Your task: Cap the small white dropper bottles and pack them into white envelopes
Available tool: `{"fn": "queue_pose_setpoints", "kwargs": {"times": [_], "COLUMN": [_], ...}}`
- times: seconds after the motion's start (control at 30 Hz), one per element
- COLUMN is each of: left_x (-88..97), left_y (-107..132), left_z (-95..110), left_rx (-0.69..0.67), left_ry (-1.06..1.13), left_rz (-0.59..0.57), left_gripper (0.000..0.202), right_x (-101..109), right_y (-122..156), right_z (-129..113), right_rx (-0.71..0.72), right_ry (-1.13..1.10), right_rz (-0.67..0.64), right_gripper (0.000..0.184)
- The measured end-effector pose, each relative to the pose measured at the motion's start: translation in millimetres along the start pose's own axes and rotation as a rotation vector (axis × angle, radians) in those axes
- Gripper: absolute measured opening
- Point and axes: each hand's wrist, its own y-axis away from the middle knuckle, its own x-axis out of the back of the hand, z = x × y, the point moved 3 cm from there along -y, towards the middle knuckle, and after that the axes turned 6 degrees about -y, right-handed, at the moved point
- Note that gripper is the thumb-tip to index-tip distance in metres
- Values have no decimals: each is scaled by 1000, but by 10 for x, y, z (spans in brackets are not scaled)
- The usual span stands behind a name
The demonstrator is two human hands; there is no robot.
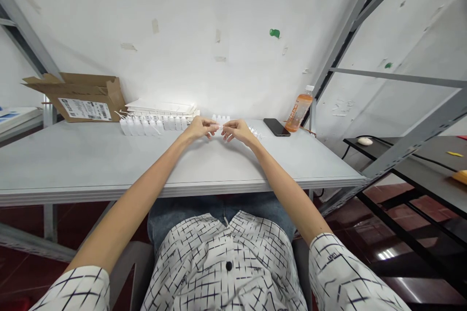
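Grip: left hand (199, 127) and right hand (236, 130) pinching a tiny pale piece (220, 127) between them.
White bottles (149, 127): row left of grip.
Piece: seemingly being worked two-handed; next move calls for steadiness.

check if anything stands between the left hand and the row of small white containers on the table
Nothing visible does. The row of small white containers ends close beside the left hand, and the white papers lie behind the row, so they seem out of the way.
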Motion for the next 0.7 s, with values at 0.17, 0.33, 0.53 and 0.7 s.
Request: {"fn": "queue_pose_setpoints", "kwargs": {"times": [0.17,0.33,0.53,0.7], "left_x": [-10,18,28,-19], "left_y": [33,57,35,12], "left_z": [45,56,26,28], "left_rx": [3,27,4,-13], "left_ry": [-16,-31,-28,-24], "left_rz": [-7,-12,-15,13], "left_gripper": [44,46,48,48], "right_x": [7,-7,-12,23], "right_y": [16,28,32,29], "right_z": [-18,-7,-18,-33], "right_rx": [-43,-59,-49,-64], "right_ry": [-86,-146,-165,-132], "right_rz": [-12,-46,-56,6], "right_gripper": [9,12,9,7]}}
